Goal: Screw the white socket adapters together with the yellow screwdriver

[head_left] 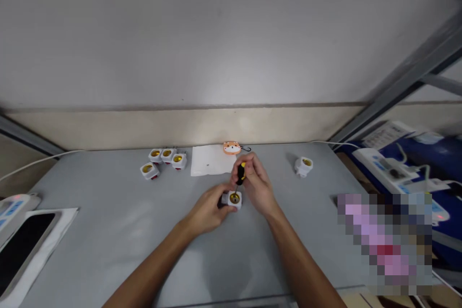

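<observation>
Left grip (211,209) had a white socket (235,203) pinched around mid counter (108,245), gold-coloured opening up. Right grip (253,184) was curled round a black-and-yellow screwdriver (240,175), shaft pointing down into it. Four similar sockets (178,161) sat off to the left.

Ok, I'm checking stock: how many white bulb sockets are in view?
6 sockets: four left of the paper, one in the left hand, one alone on the right. Blurring may hide more.

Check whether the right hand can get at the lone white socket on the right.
Probably yes: nothing seems to stand between the right hand and the white socket, though that hand holds a screwdriver it would likely need to release.
</observation>
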### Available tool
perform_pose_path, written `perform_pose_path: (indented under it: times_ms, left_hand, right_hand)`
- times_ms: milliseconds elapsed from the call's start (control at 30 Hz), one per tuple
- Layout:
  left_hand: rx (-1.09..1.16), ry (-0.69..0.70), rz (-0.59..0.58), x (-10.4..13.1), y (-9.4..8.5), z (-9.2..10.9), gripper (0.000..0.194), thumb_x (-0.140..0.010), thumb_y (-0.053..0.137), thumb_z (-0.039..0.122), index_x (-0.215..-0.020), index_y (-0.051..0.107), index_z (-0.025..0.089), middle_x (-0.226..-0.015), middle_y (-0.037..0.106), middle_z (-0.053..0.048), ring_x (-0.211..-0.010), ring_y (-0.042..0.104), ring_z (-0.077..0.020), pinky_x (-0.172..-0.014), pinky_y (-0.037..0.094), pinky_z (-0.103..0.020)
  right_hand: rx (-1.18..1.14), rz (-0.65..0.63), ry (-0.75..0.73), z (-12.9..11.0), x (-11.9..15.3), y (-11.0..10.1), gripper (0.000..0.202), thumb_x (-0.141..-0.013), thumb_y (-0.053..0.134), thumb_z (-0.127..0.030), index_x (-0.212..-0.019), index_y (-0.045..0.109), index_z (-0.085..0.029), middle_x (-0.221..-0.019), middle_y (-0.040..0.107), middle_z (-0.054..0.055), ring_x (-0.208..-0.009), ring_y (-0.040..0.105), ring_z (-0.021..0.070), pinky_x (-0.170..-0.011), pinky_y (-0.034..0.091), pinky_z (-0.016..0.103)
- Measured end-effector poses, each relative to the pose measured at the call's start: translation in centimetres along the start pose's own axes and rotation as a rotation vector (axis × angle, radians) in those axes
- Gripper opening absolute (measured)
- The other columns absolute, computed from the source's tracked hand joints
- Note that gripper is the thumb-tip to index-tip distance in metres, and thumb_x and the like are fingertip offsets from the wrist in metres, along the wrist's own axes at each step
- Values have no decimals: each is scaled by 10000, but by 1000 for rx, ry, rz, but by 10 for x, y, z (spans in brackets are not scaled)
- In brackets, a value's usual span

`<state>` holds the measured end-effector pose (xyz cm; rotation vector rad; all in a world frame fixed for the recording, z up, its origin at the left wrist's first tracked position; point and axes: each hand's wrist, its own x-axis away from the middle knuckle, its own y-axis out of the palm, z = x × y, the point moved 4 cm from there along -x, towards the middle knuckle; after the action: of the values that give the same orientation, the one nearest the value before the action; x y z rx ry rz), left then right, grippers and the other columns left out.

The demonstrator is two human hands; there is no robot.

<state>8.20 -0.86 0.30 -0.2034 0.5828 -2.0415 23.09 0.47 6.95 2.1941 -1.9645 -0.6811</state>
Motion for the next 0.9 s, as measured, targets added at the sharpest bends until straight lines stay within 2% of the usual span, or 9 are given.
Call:
perform_pose_path:
  times_ms: [133,367,433,533,600,733,833,900]
  left_hand:
    - [6,5,-10,0,-1,4,327,-871,740,188,-1179,639,230,-1150,725,-48,-999,673,-217,-909,518,-332]
    - [12,27,-23,0,-2,3,371,-888,740,198,-1237,627,252,-1214,720,-41,-1046,670,-210,-934,522,-323]
    - [8,24,-15,0,-2,3,367,-886,743,204,-1232,631,246,-1220,720,-50,-1056,671,-217,-951,521,-331]
    - [2,14,-8,0,-2,4,319,-886,741,222,-1189,645,229,-1187,726,-60,-1054,670,-228,-968,516,-345]
    - [8,7,-14,0,-2,5,301,-884,732,217,-1173,648,224,-1161,727,-61,-1031,671,-227,-947,519,-341]
    - [21,10,-21,-1,-3,7,311,-875,729,197,-1175,653,230,-1147,726,-50,-1001,672,-217,-931,522,-332]
    - [27,16,-24,-1,-3,8,307,-880,740,214,-1175,655,228,-1164,730,-55,-1021,675,-222,-946,523,-339]
    - [25,20,-21,-2,-4,8,318,-880,747,220,-1184,656,228,-1183,732,-60,-1043,676,-228,-960,522,-342]
  right_hand:
    - [2,-11,18,2,-1,-4,406,-1055,454,-591,-936,601,-231,-714,522,-23,-628,478,135,-612,374,296]
    - [-46,31,-8,3,1,5,331,-1013,575,-575,-941,480,-266,-679,464,-78,-554,369,104,-547,303,260]
    - [-49,50,-10,1,1,4,321,-1012,600,-541,-922,463,-265,-723,503,-74,-546,395,95,-537,317,258]
    - [-38,45,3,-2,2,-1,305,-1025,571,-540,-941,528,-250,-807,568,-40,-600,501,102,-595,399,281]
    - [-3,30,22,-3,1,-3,358,-1040,514,-571,-933,573,-234,-775,569,-22,-625,522,119,-614,408,294]
    - [51,33,18,2,1,-2,436,-1049,426,-629,-929,577,-238,-704,517,-25,-593,447,132,-574,348,294]
    - [9,49,-14,4,2,3,385,-1024,472,-654,-1015,522,-272,-722,487,-49,-588,408,123,-570,332,280]
    - [10,75,-22,3,3,5,351,-1010,537,-627,-995,480,-281,-738,479,-59,-588,400,114,-563,329,269]
